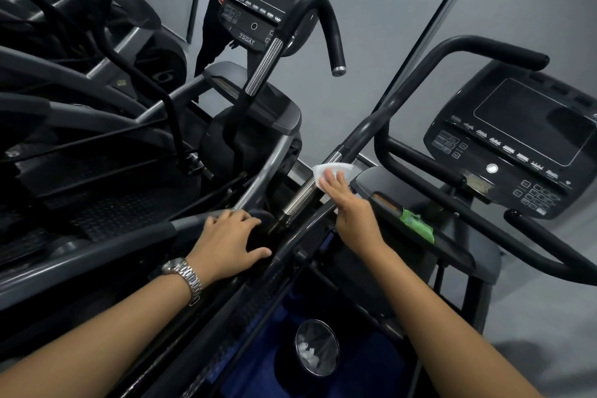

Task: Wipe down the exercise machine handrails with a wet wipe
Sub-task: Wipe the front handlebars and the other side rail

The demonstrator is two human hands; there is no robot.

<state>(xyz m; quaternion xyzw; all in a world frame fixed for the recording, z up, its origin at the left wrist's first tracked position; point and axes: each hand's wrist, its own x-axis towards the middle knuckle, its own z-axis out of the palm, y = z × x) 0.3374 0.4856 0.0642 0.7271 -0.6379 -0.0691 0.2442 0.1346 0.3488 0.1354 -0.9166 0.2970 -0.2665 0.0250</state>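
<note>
Now we're mid-wipe: the right hand [350,207] lays straight fingers [330,178] flat on the wipe [323,170], pressing it onto the chrome stretch of the handrail [374,124], nothing curled round it. The wipe sits under the fingertips, spilling out just beyond them. The left hand [226,239] rests loose on a grey bar [187,223], gripping nothing. Next, I'd say, comes a firm slide up past the fingertips onto the black bend, with enough pressure that the wipe doesn't slip.
</note>
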